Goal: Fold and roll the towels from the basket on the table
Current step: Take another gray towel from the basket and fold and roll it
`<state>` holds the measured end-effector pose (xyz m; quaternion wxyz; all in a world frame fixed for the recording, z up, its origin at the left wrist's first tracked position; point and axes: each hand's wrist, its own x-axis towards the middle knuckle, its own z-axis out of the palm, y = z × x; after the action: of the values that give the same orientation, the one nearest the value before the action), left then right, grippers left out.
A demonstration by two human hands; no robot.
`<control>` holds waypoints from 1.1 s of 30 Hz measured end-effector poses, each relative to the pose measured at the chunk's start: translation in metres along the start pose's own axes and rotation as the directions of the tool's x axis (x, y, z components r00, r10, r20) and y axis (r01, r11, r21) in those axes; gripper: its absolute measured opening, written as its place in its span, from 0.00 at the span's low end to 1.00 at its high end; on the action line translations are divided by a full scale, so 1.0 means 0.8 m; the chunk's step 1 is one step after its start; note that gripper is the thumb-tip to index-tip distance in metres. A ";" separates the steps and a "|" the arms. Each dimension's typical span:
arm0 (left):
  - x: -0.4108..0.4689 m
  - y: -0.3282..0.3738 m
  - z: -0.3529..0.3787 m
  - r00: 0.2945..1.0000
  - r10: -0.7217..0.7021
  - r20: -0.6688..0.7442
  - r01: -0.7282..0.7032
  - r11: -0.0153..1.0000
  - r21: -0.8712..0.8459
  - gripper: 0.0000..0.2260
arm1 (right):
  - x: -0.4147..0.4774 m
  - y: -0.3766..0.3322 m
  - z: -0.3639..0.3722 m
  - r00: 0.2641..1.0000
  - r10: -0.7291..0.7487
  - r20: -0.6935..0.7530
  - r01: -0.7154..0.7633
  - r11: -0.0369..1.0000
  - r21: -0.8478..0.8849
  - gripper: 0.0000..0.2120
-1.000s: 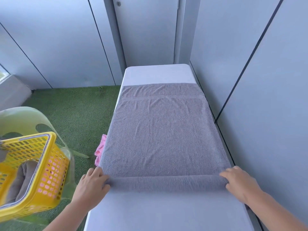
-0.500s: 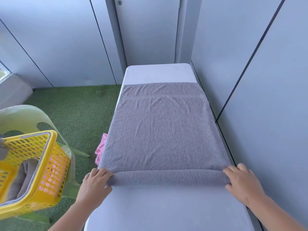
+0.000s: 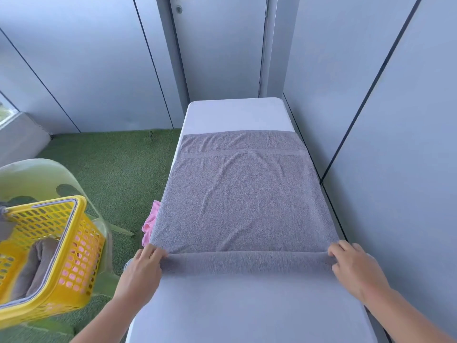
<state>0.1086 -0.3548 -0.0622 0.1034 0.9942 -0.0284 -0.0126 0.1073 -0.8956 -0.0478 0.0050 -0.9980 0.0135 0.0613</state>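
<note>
A grey towel (image 3: 242, 194) lies flat along the white table (image 3: 247, 308), its near end wound into a thick roll (image 3: 247, 262) that spans the table's width. My left hand (image 3: 142, 268) holds the roll's left end, fingers curled over it. My right hand (image 3: 356, 266) holds the right end the same way. A yellow basket (image 3: 61, 243) stands at the left on a pale green plastic chair (image 3: 37, 174), with another grey towel (image 3: 37, 266) inside.
A pink cloth (image 3: 149, 224) hangs beside the table's left edge. Green artificial turf (image 3: 111, 164) covers the floor on the left. Grey wall panels run close along the table's right side and behind its far end.
Both hands have pushed the roll a little farther up the towel, and the roll has grown thicker. The flat part of the towel is shorter.
</note>
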 end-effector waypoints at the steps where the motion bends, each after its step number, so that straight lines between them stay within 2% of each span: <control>1: -0.003 0.000 0.000 1.000 0.013 0.020 -0.013 1.000 0.004 0.18 | -0.002 0.001 -0.002 1.000 -0.027 0.012 0.027 0.999 -0.027 0.14; 5: -0.012 -0.002 0.002 0.991 0.050 0.125 -0.061 0.995 0.081 0.23 | -0.007 0.007 0.002 0.995 -0.099 0.019 0.100 0.991 -0.090 0.24; 8: -0.008 -0.002 0.003 0.992 0.028 0.122 -0.042 0.992 0.117 0.22 | -0.008 -0.002 -0.001 0.994 -0.110 0.017 0.112 0.988 -0.110 0.20; 13: -0.003 -0.007 0.005 0.994 0.050 0.102 -0.067 0.983 0.173 0.10 | -0.008 -0.011 -0.017 0.990 -0.118 0.075 0.123 0.990 -0.075 0.20; 16: -0.011 -0.011 0.007 0.994 0.063 0.092 -0.076 0.985 0.153 0.07 | -0.016 -0.011 -0.021 0.986 -0.120 0.116 0.130 0.988 -0.083 0.11; 18: -0.019 -0.013 0.006 0.994 0.075 0.084 -0.087 0.985 0.150 0.06 | -0.022 -0.008 -0.023 0.975 -0.121 0.188 0.135 0.989 -0.062 0.13; 23: -0.036 -0.008 0.006 0.993 0.091 0.072 -0.102 0.983 0.153 0.11 | -0.032 -0.008 -0.021 0.976 -0.092 0.196 0.098 0.995 -0.023 0.14; 27: -0.048 -0.001 0.002 0.995 0.088 0.052 -0.094 0.987 0.133 0.15 | -0.037 -0.001 -0.009 0.987 -0.075 0.143 0.082 0.996 -0.041 0.12; 29: -0.054 0.003 0.000 0.994 0.095 0.045 -0.100 0.988 0.117 0.20 | -0.041 0.001 -0.006 0.992 -0.087 0.086 0.089 0.996 -0.025 0.12; 33: -0.054 0.039 0.009 0.979 0.201 0.038 -0.203 0.976 0.077 0.32 | -0.050 -0.020 -0.007 0.984 -0.171 -0.042 0.173 0.984 0.044 0.24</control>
<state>0.0633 -0.3841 -0.0621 0.0636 0.9892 -0.1313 -0.0159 0.0688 -0.8789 -0.0369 0.0339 -0.9960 -0.0712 0.0413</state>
